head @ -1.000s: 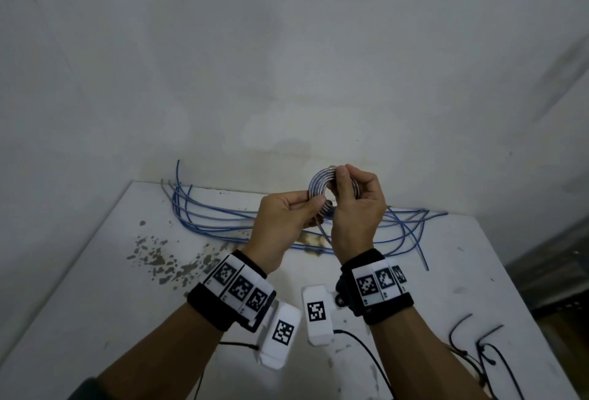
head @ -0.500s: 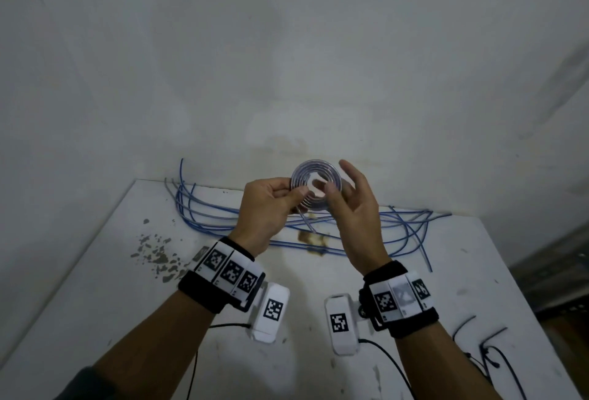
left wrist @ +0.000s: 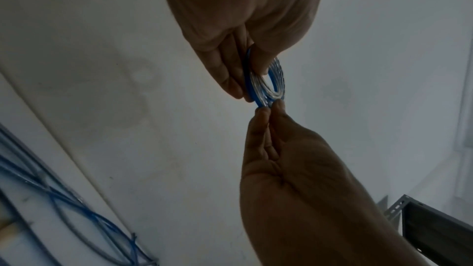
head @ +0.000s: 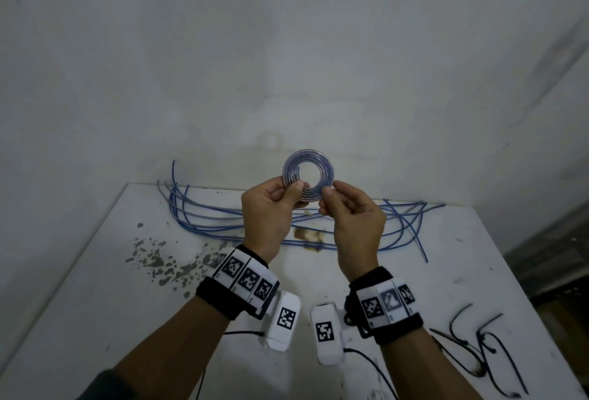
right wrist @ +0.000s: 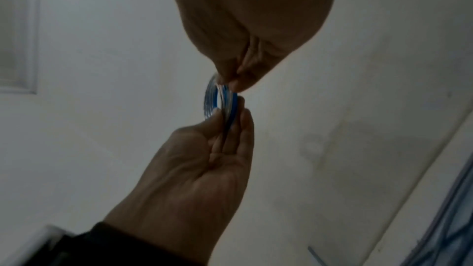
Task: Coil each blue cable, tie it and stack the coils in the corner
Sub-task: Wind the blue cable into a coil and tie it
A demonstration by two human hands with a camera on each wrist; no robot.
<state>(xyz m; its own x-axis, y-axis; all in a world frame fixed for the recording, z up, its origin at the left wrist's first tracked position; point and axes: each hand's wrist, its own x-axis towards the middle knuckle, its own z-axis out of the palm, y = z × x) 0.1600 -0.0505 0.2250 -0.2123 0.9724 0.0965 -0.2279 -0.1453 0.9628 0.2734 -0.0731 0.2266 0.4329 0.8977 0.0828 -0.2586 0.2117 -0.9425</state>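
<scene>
I have the coil (head: 308,180) pinched in my left hand (head: 271,213) and right hand (head: 352,218), above the tabletop (head: 95,288). Untied, it could spring loose if either pinch slackens.

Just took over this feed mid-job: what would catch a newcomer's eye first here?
The tight blue coil, held up against the wall above the table: the left hand pinches its lower left rim and the right hand its lower right. Behind the hands, loose blue cables sprawl along the table's far edge. Some black ties lie at the near right.
</scene>
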